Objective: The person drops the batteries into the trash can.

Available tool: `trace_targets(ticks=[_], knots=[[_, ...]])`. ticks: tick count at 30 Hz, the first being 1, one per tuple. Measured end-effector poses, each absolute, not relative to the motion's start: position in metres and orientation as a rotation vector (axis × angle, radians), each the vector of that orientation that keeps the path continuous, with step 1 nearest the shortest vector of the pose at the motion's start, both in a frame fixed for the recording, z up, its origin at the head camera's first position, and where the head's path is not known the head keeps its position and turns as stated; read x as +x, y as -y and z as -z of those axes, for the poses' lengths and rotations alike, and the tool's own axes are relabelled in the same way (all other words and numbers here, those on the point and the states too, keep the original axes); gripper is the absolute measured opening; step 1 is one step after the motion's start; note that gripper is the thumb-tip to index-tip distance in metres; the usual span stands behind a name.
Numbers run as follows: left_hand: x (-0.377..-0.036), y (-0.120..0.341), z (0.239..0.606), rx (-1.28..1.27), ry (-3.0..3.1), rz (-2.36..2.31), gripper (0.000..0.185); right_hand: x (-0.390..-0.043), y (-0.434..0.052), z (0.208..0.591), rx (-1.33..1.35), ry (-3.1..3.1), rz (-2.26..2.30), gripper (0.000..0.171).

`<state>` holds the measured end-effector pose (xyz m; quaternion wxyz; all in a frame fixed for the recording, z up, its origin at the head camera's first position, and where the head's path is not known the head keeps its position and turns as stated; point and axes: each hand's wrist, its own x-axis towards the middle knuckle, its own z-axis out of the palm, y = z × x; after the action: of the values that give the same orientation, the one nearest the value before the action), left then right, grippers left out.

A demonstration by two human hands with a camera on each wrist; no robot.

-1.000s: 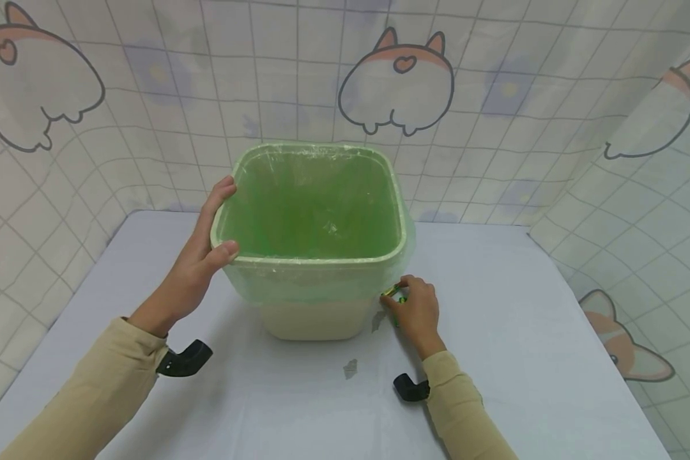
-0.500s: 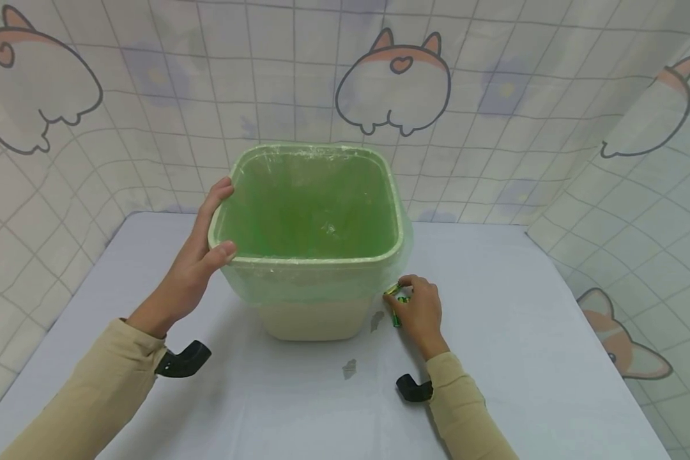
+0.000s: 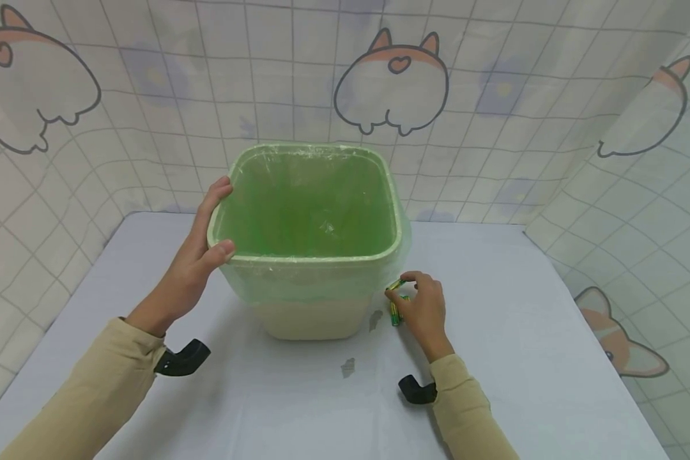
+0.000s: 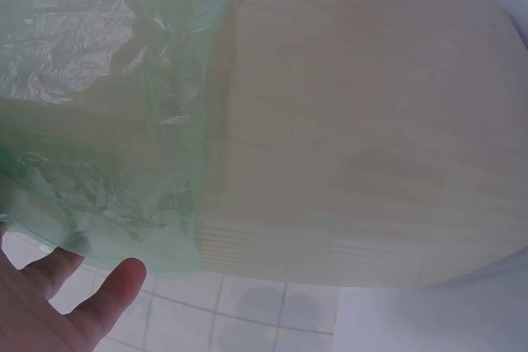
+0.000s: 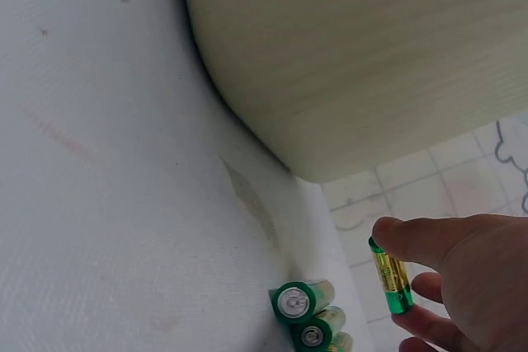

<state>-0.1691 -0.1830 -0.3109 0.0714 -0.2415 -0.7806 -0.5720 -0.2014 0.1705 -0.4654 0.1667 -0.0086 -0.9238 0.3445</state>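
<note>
A pale trash bin point(image 3: 316, 321) lined with a thin green plastic bag point(image 3: 305, 281) stands on the table. My left hand point(image 3: 186, 271) holds the bin's left rim, its thumb at the near corner and its fingers spread along the side. To the right of the bin, my right hand point(image 3: 422, 310) pinches a green and gold battery point(image 5: 391, 276) between thumb and fingertips. Several more batteries point(image 5: 294, 301) lie side by side on the table just under that hand, ends facing the right wrist camera. Part of this group is hidden by the right hand in the head view.
A white cloth covers the table point(image 3: 523, 319). Two grey patches show on it, one being the front patch point(image 3: 348, 367). A tiled curtain point(image 3: 299, 83) with cartoon prints hangs behind and along both sides. A black wrist mount point(image 3: 183, 358) sits at each sleeve.
My right hand has shifted slightly to the right with the pinched battery, and more of the lying batteries shows beside it. My left hand keeps its hold on the bin.
</note>
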Motion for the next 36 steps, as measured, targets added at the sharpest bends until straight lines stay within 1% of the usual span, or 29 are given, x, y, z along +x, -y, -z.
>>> trace_targets(ticks=[19, 36], knots=[[-0.170, 0.183, 0.310, -0.725, 2.347, 1.724, 0.068, -0.192, -0.175, 0.442, -0.049, 2.568, -1.034, 0.038], [-0.168, 0.182, 0.310, -0.718, 2.343, 1.739, 0.068, -0.178, -0.174, 0.419, 0.038, 2.427, -1.033, 0.038]])
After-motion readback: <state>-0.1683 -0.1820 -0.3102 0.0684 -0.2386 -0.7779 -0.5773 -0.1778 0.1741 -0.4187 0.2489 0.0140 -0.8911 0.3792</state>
